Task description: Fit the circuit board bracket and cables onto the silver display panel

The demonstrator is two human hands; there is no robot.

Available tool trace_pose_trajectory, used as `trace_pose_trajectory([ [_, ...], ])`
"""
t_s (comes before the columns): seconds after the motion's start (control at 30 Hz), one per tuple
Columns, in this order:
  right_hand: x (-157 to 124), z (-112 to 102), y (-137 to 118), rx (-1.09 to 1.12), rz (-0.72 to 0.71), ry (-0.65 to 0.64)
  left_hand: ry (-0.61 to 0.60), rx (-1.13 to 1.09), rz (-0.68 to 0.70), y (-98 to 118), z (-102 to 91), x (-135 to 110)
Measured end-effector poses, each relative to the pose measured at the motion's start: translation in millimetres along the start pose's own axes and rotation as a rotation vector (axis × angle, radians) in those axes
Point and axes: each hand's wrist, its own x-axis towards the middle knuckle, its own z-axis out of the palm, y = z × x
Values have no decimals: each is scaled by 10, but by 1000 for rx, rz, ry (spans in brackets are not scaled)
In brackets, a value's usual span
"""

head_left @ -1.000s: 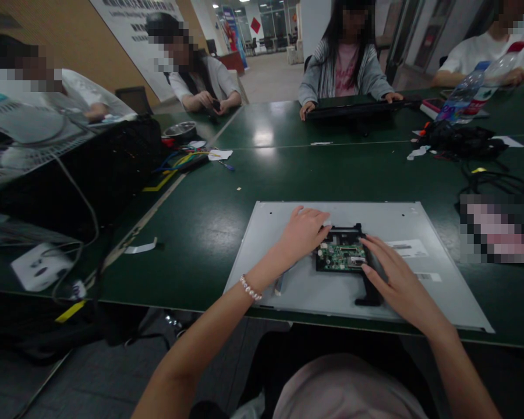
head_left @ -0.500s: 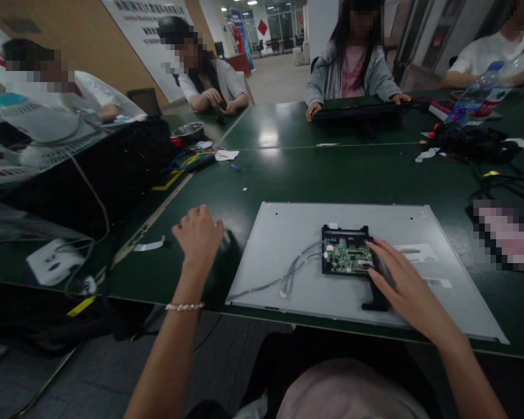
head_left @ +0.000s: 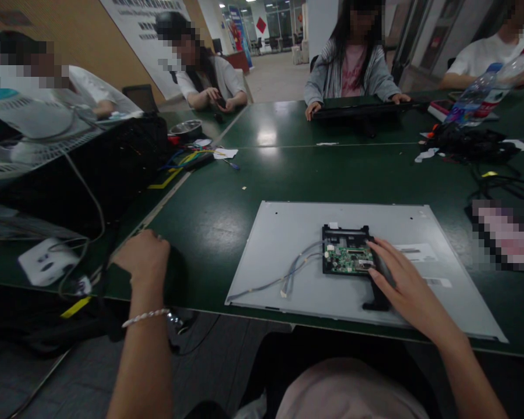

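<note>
Near a white box (head_left: 46, 263), the left hand (head_left: 144, 256) has moved farther left over the glossy green bench (head_left: 216, 233); its fingers curl out of sight, so I cannot tell whether they grip anything. Thin grey cables (head_left: 262, 287) cross the flat, pale panel (head_left: 271, 244) to the green circuit board (head_left: 349, 260) in its black frame (head_left: 325, 267). As before, the right hand (head_left: 397, 285) rests loosely spread fingers on the frame's right side.

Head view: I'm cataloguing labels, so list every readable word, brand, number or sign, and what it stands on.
None reads clearly.
Wall sign: blurred.
White labels on the grey panel: too small.
Red bottle label: blurred.
Pink shirt lettering: blurred.
Far banner: too small and blurred.
</note>
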Motion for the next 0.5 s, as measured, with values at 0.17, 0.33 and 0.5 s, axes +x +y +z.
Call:
trace_pose_trajectory([
  [0.17, -13, 5, -8, -2, -4, -2, -41, 107, -94, -254, 292, 180],
  [0.33, -13, 45, -7, 5, -4, -5, 132, 50, 73, 101, 145, -175],
  [0.5, -12, 73, -21, 3, -8, -3, 281, -118, 338, 733, -78, -807],
])
